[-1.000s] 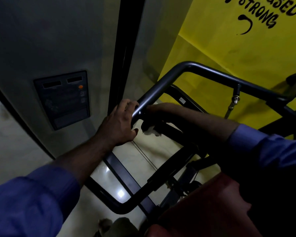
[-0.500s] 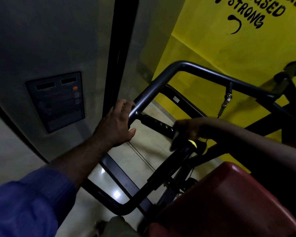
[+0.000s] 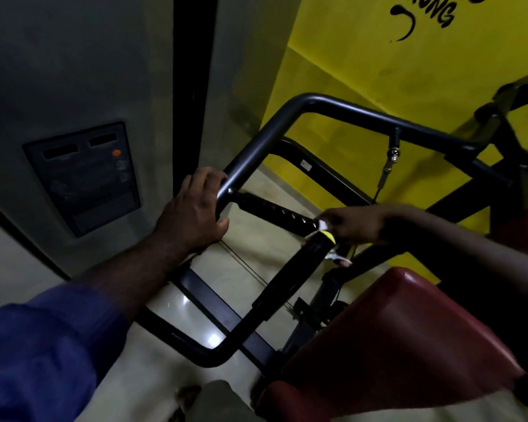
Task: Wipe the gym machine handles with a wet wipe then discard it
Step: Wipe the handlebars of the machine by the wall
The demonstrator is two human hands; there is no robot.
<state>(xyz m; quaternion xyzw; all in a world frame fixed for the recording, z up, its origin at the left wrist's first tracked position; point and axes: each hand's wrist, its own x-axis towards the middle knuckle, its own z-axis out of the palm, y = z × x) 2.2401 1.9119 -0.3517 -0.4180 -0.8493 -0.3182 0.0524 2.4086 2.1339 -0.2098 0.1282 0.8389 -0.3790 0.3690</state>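
We had our left hand (image 3: 192, 214) wrapped around the grey metal frame tube (image 3: 250, 153) of the gym machine, fingers over the top of the bar and thumb underneath, just above the point where the short black ribbed rubber handle (image 3: 275, 210) joined it. Our right hand (image 3: 354, 222) sat at the free end of that ribbed handle, its fingers curled and pinching the white wet wipe (image 3: 322, 224). The wipe touched the tip of the grip, and a scrap of it also showed lower down below the hand. How much of the wipe lay inside the palm we could not tell, since the hand was in shadow. Just beneath that hand a second, longer black handle with a yellow end cap (image 3: 299, 269) slanted down towards the floor, its cap almost touching the wipe. A dark red padded seat (image 3: 409, 345) filled the lower right, close to our body. Behind the machine rose a bright yellow wall (image 3: 363, 62) with black painted lettering, and to the left a grey wall carried a dark rectangular control panel with an orange button (image 3: 86, 178). Glossy pale floor tiles (image 3: 256, 254) showed between the bars, and a blue shirt sleeve (image 3: 43, 345) covered our left forearm.
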